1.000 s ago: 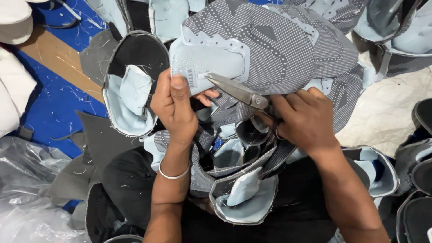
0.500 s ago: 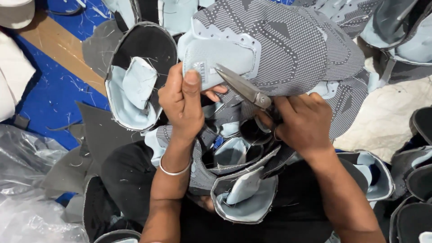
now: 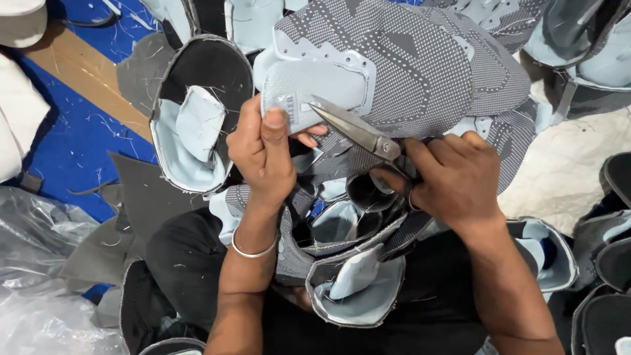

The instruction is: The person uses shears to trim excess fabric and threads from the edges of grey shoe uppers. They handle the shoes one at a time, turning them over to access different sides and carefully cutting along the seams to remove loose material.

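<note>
Shoe upper [image 3: 420,72], grey knit, tongue pinched flat by left hand [image 3: 263,154] fingers, steadying its edge for scissors [image 3: 358,128] gripped in right hand [image 3: 453,181], blades slightly parted.

At ten o'clock lies a blue floor mat [image 3: 79,141] crossed by a brown strip [image 3: 72,69]. Crumpled clear plastic [image 3: 39,263] sits at eight o'clock, white cloth [image 3: 559,177] at three.

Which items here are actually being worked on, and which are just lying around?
In use:
- grey shoe upper, its pale tongue pinched by the left hand
- scissors, in the right hand, blades at the tongue's edge

Lying about:
- black-lined upper
- uppers piled on the lap
- clear plastic sheet
- blue floor
</note>
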